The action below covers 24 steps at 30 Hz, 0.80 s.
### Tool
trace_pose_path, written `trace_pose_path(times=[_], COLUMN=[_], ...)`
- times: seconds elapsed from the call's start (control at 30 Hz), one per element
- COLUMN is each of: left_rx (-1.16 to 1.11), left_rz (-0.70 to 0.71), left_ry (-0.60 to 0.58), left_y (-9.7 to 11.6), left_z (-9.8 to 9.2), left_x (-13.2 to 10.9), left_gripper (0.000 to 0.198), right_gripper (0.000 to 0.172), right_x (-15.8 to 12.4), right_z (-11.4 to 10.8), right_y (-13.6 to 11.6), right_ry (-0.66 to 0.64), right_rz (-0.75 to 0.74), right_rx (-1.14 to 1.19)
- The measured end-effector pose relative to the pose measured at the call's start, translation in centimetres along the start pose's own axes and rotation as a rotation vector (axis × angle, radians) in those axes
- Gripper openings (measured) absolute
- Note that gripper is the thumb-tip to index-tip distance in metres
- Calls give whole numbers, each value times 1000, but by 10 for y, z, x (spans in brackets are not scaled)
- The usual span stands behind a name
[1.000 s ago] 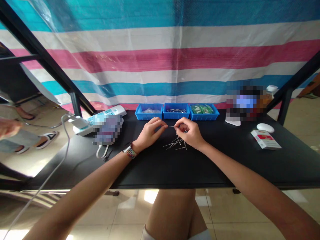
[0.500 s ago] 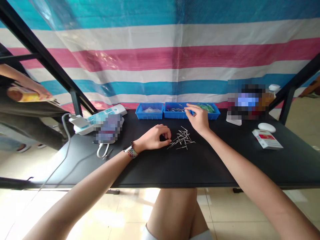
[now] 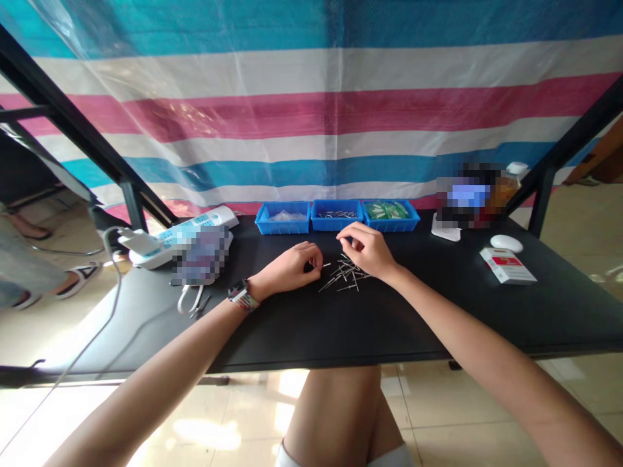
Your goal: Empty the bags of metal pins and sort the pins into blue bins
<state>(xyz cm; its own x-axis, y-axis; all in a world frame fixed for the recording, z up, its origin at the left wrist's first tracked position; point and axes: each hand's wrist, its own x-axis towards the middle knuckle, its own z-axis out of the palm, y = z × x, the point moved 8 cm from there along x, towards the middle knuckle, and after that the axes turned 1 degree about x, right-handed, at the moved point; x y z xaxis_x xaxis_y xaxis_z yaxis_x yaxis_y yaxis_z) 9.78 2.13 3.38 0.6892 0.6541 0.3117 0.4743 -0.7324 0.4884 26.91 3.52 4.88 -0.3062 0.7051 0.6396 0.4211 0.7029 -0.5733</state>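
Note:
A small heap of thin metal pins (image 3: 343, 275) lies on the black table (image 3: 389, 318). My left hand (image 3: 292, 266) rests on the table just left of the heap, fingers curled and pinching one pin at its tip. My right hand (image 3: 365, 248) hovers over the back of the heap with thumb and forefinger pinched; whatever they hold is too small to make out. Behind the heap stand three blue trays: the left tray (image 3: 283, 219) with clear bits, the middle tray (image 3: 337, 215) with metal pins, the right tray (image 3: 390, 214) with green pieces.
A white power strip with cable (image 3: 146, 243) and scissors (image 3: 191, 301) lie at the left. A white mouse-like object (image 3: 506, 242) and a red-and-white box (image 3: 507, 266) sit at the right. A striped tarp hangs behind. Another person's legs (image 3: 29, 272) show at far left.
My right hand went from the heap to the middle blue tray and has come back over the heap. My left hand lowered onto the table beside the pins.

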Motion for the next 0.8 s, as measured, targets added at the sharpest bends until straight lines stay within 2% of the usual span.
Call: trace_pose_path(times=[0.13,0.33,0.47,0.57,0.8], left_rx=[-183,-303,-309,-303,-150], left_rz=[-89,-100,-97,-83,-30], left_ry=[146,221,227,276,341], left_y=[-15,-14,-14,-13,-3], left_z=[-10,-15,-15,-19,-28], left_x=[-1,0,0,-2,-4], left_gripper=[5,16,23,28,23], right_gripper=[11,10,8,13,24], right_x=[-8,-8,-5,-4,-5], right_z=[13,17,15,13,17], right_y=[-20,-24,-20,-15,-2], right_ry=[-124,-101,-68,-28,-32], right_rz=[-81,-66,-32,14,155], right_rx=[48,88,116,132,235])
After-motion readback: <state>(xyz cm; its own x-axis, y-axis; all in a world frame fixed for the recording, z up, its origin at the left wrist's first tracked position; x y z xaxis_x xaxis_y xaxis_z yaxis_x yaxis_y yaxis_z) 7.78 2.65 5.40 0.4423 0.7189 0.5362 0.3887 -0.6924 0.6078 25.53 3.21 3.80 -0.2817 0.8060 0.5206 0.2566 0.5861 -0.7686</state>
